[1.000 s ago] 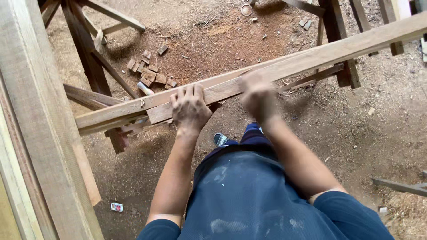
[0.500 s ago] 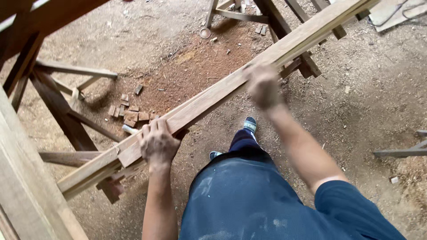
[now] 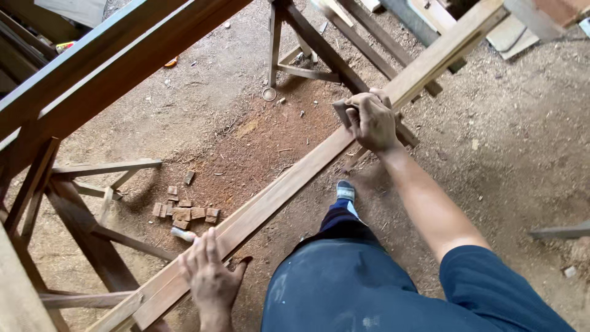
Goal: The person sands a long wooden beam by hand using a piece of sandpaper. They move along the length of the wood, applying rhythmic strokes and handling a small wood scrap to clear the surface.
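We see a long wooden plank (image 3: pixel 289 184) running diagonally from the lower left of the frame to the upper right, resting on wooden trestles (image 3: pixel 92 240). Our left hand (image 3: pixel 212 276), at the lower middle, lies flat on the plank with the fingers spread and the thumb out to the side, pressing down rather than gripping. Our right hand (image 3: pixel 372 120), in the upper middle, is curled shut around a small grey sanding block (image 3: pixel 342 110) held against the top of the plank, knuckles up. Small wood offcuts (image 3: pixel 184 212) lie on the dusty ground just left of the plank, near the left hand. A foot in a sock (image 3: pixel 345 192) stands just beside the plank at the centre.
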